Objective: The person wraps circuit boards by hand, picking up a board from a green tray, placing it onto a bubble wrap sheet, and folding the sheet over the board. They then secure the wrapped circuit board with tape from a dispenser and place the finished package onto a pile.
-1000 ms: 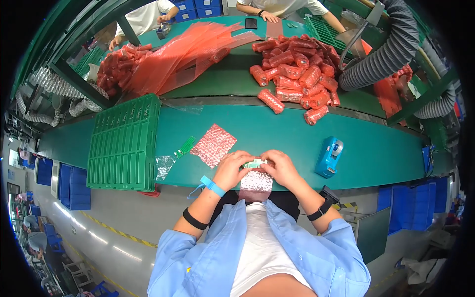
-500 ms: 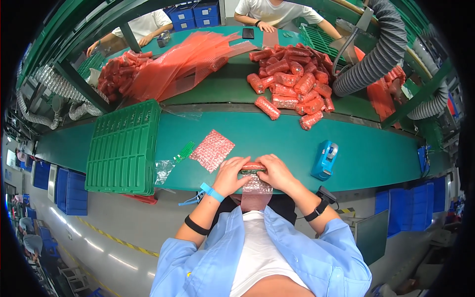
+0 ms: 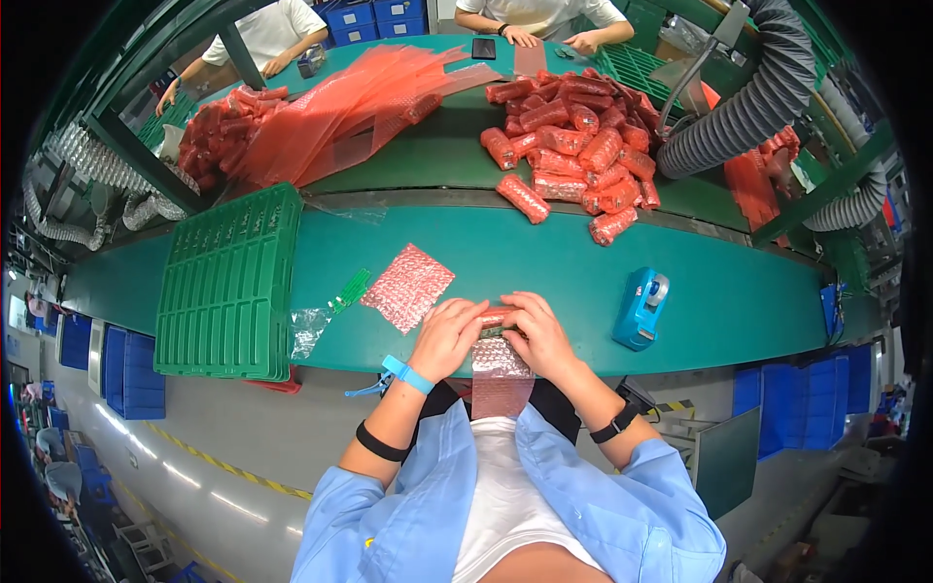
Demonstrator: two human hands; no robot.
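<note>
My left hand (image 3: 448,336) and my right hand (image 3: 540,335) are closed on the two ends of a pinkish bubble-wrap roll (image 3: 498,318) at the table's front edge. A strip of dark green, seemingly a circuit board, shows under the roll between my thumbs. From there the loose bubble-wrap tail (image 3: 501,384) hangs over the edge toward my lap. Beyond my left hand lies a flat pink bubble-wrap sheet (image 3: 409,287). Beside it are small green circuit boards (image 3: 351,291) and a clear plastic bag (image 3: 310,332).
A green compartment tray (image 3: 225,291) stands at the left, a blue tape dispenser (image 3: 640,309) at the right. Red bubble-wrapped rolls (image 3: 573,136) are heaped across the table, beside long red bubble-wrap sheets (image 3: 340,117). A grey hose (image 3: 743,121) hangs far right. Two co-workers sit opposite.
My fingers have curled further over the roll, and less of the green board shows. The view has shifted slightly. A co-worker's second hand has come onto the far table.
</note>
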